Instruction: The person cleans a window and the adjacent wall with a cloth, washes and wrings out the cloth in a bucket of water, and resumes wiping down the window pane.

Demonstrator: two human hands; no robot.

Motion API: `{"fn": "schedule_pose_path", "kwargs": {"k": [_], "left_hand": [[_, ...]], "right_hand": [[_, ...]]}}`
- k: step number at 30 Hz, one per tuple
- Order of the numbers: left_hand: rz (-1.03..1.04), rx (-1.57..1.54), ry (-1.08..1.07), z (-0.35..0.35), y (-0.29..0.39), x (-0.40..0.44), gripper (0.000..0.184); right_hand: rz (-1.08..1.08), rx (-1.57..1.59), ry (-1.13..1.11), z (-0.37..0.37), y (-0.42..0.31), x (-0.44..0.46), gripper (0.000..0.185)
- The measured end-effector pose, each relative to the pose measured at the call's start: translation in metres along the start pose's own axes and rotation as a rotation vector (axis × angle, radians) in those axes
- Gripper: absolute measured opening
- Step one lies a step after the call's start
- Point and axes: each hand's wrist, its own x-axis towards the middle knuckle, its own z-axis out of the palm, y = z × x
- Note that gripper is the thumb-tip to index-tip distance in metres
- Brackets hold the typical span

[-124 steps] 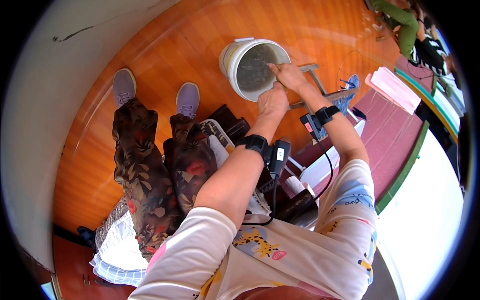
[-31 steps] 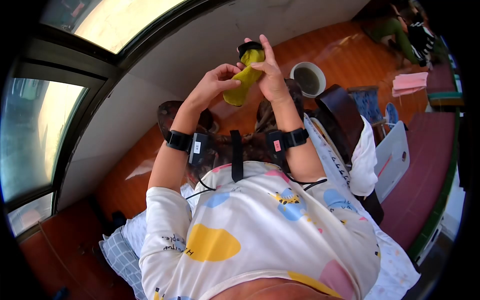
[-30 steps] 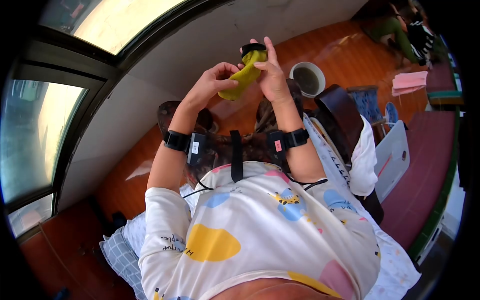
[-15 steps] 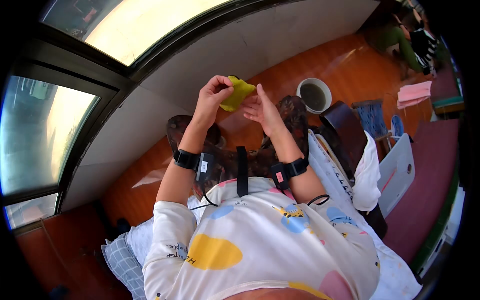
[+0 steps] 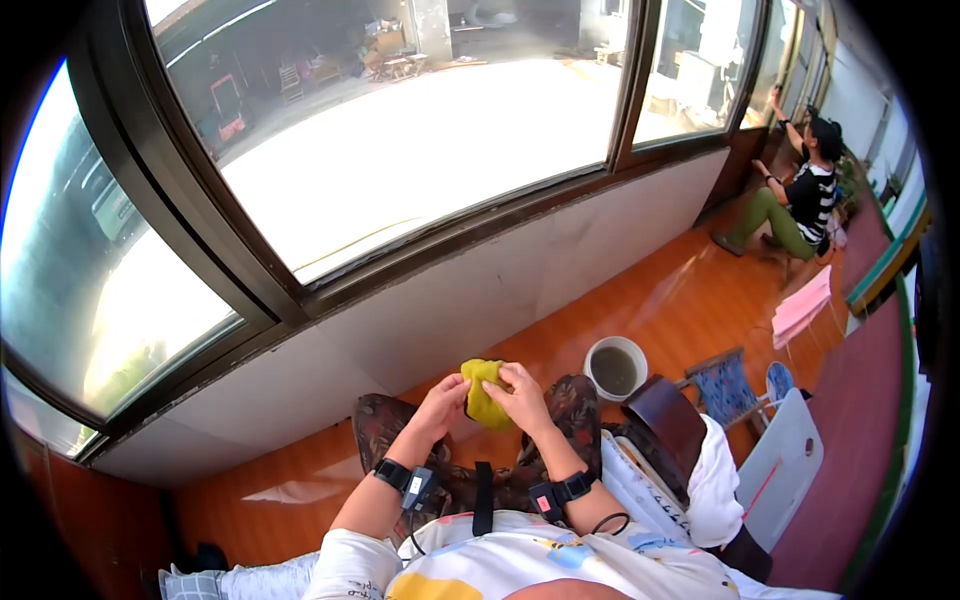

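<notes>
Two bare hands hold one soft, yellow-green fabric cloth with a dark edge (image 5: 487, 405) in front of the body, between the knees of dark, flower-patterned trousers (image 5: 380, 425) as seen from above.

Left hand (image 5: 437, 408): thumb and fingertips are together, clamped on the left edge of the cloth. Right hand (image 5: 524, 402): the thumb presses on the near face at the right side; the fingers behind are partly hidden, so their exact placement cannot be told.

Step in hand (judged): adjusting the cloth between both hands, probably turning or refolding it. The cloth is bunched rather than flat. It is apart from the round white bucket (image 5: 641, 368), which contains murky grey water (image 5: 613, 372) and stands beside the right knee on the orange-brown wooden floor (image 5: 670, 300). It is also apart from the broad, dark-framed glass window (image 5: 430, 150) ahead.

Next move (judged): refolding calls for one hand to maintain its pinch while the other releases and regrips a free edge. Caution: limp fabric may sag from a single pinch. Dampness cannot be told.
</notes>
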Motion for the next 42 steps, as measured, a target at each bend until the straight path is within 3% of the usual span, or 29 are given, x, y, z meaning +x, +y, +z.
{"fn": "schedule_pose_path", "kwargs": {"k": [5, 8, 10, 12, 14, 19, 21, 22, 24, 28, 30, 32, 33, 34, 36, 41, 42], "left_hand": [[0.081, 0.016, 0.224, 0.01, 0.013, 0.001, 0.011], [0.215, -0.041, 0.152, 0.016, 0.016, 0.001, 0.009], [0.212, -0.028, 0.143, 0.018, 0.016, -0.002, 0.011], [0.18, 0.016, 0.087, 0.019, 0.019, -0.004, 0.014], [0.194, 0.034, 0.093, 0.02, 0.023, -0.006, 0.015], [0.207, 0.028, 0.157, 0.017, 0.02, -0.01, 0.023], [0.214, -0.091, 0.068, 0.017, 0.023, -0.011, 0.029], [0.205, -0.108, 0.089, 0.012, 0.023, -0.007, 0.029], [0.381, -0.035, 0.143, -0.003, 0.015, 0.003, 0.03], [0.442, 0.093, 0.304, 0.012, 0.03, -0.005, 0.031], [0.493, 0.233, 0.28, 0.01, 0.029, -0.001, 0.031], [0.493, 0.301, 0.286, 0.009, 0.031, -0.001, 0.028], [0.467, 0.324, 0.241, 0.009, 0.033, -0.001, 0.028], [0.439, 0.347, 0.195, 0.009, 0.033, -0.001, 0.027], [0.405, 0.396, 0.175, 0.005, 0.032, 0.001, 0.027], [0.312, 0.545, 0.111, -0.005, 0.025, 0.0, 0.039], [0.31, 0.547, 0.112, -0.008, 0.021, -0.001, 0.039]], "right_hand": [[0.113, 0.183, 0.017, 0.005, 0.0, 0.001, 0.028], [0.198, 0.464, 0.057, 0.013, 0.003, 0.003, 0.026], [0.178, 0.288, 0.08, 0.012, -0.002, 0.0, 0.023], [0.003, 0.054, 0.197, 0.008, -0.006, 0.0, 0.021], [0.088, 0.115, 0.107, 0.003, -0.012, 0.002, 0.02], [0.193, 0.662, 0.063, 0.011, -0.004, 0.0, 0.018], [0.239, 0.789, 0.059, 0.012, -0.008, 0.003, 0.02], [0.259, 0.789, 0.069, 0.012, -0.007, 0.004, 0.021], [0.287, 0.756, 0.132, 0.016, 0.006, 0.006, 0.03], [0.386, 0.587, 0.253, 0.014, 0.004, 0.004, 0.047], [0.431, 0.592, 0.211, 0.009, 0.003, -0.003, 0.049], [0.536, 0.943, 0.015, 0.0, -0.006, -0.003, 0.053], [0.537, 0.914, -0.138, -0.004, 0.001, -0.005, 0.054], [0.545, 0.914, -0.152, -0.008, 0.005, -0.009, 0.054], [0.343, 0.583, -0.292, -0.007, 0.009, -0.011, 0.055], [0.26, 0.524, -0.23, -0.013, -0.001, -0.001, 0.045], [0.123, 0.223, -0.205, -0.014, -0.005, 0.003, 0.037]]}}
